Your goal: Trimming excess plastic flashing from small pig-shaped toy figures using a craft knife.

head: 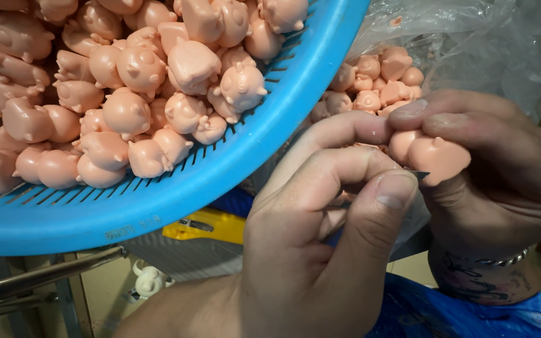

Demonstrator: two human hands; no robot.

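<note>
The right hand (496, 181) has its grip closed on a pink pig figure (430, 156), pinched between thumb and fingers just in front of the clear plastic bag (471, 37) that holds more of the same figures. The left hand (320, 231) meets it — its grip is closed on a thin blade (416, 173), thumb on top, edge touching the figure. To the left, a blue slotted basket (233, 169) sits heaped with pink figures — close by, not touching the hands

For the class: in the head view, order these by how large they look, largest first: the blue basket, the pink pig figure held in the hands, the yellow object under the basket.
1. blue basket, cut off by the frame
2. yellow object, partly hidden
3. pink pig figure, close to the camera, so ranks 2 and 3 are unsure
</note>
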